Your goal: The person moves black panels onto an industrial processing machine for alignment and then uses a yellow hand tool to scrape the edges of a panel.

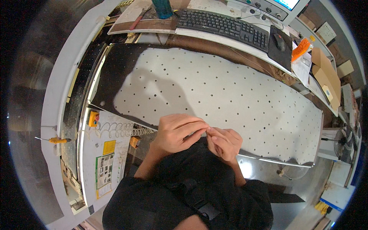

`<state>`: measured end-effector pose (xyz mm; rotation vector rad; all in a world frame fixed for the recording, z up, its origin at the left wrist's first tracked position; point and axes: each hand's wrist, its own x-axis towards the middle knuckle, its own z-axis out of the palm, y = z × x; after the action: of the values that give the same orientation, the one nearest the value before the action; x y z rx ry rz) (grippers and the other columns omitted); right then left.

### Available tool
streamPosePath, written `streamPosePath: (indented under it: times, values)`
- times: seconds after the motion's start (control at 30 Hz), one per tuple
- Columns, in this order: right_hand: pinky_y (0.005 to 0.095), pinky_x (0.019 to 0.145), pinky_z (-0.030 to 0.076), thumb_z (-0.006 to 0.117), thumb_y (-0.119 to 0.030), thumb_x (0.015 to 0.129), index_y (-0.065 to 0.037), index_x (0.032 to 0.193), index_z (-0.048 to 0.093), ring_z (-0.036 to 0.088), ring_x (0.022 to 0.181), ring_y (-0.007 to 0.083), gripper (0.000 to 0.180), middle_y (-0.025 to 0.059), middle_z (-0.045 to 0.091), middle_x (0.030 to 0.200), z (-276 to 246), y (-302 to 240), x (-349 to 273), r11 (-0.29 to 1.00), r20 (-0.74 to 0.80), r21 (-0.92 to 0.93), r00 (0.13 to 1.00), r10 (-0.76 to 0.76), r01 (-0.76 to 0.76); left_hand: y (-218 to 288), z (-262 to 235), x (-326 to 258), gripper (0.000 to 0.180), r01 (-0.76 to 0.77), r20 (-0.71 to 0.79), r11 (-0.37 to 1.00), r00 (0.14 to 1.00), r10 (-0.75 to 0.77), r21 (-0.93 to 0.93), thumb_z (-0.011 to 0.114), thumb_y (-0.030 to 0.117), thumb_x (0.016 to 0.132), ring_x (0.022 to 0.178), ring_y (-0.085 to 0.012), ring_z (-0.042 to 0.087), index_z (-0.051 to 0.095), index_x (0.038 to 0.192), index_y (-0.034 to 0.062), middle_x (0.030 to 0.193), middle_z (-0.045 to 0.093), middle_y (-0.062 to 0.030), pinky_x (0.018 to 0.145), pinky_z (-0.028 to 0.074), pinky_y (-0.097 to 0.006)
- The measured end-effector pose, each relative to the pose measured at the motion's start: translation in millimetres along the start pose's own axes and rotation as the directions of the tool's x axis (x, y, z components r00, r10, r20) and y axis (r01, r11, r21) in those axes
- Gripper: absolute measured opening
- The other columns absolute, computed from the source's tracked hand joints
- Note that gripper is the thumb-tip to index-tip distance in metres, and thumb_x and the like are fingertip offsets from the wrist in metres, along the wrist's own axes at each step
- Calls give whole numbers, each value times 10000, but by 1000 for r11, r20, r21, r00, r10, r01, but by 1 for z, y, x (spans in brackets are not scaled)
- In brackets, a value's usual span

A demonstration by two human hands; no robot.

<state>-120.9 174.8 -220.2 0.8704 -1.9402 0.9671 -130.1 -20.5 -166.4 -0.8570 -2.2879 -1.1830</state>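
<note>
My left hand (178,132) and my right hand (225,143) meet fingertip to fingertip in front of my body. Both have thumb and fingers pinched together, and whatever lies between the tips is too small or hidden to name. Just beyond them spreads a pale hide-like sheet (226,88) dotted with small dark holes. It lies on a dark panel (119,69) whose surface shows at the left end and along the edges. My hands hover over the near edge of this panel.
Beyond the panel, a shelf holds a black keyboard (222,28), a mouse (280,42), an orange bottle (301,50), a cardboard box (326,76) and a teal container (162,9). At left are a yellow switch box (93,119), a coiled hose (115,130) and a yellow-handled screwdriver (59,140).
</note>
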Motion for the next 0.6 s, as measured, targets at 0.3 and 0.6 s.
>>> streamPosePath:
  times: [0.3, 0.6]
  values:
    - [260, 561, 514, 781, 43, 793, -108, 1113, 530, 741, 735, 194, 434, 120, 764, 959, 8, 1, -7, 996, -62, 90, 998, 10, -4, -4, 18, -13, 78, 158, -110, 863, 965, -238, -480, 688, 43, 870, 750, -217, 680, 683, 944, 18, 925, 692, -94, 614, 548, -318]
    - [269, 530, 499, 733, 7, 840, -39, 1078, 528, 692, 589, 187, 317, 200, 742, 845, 18, 2, -5, 864, -229, 468, 919, 322, -186, 4, 35, -25, 204, 6, 155, -369, 914, -375, -929, 506, 278, 978, 871, -173, 504, 431, 943, 91, 925, 449, -45, 752, 465, -327]
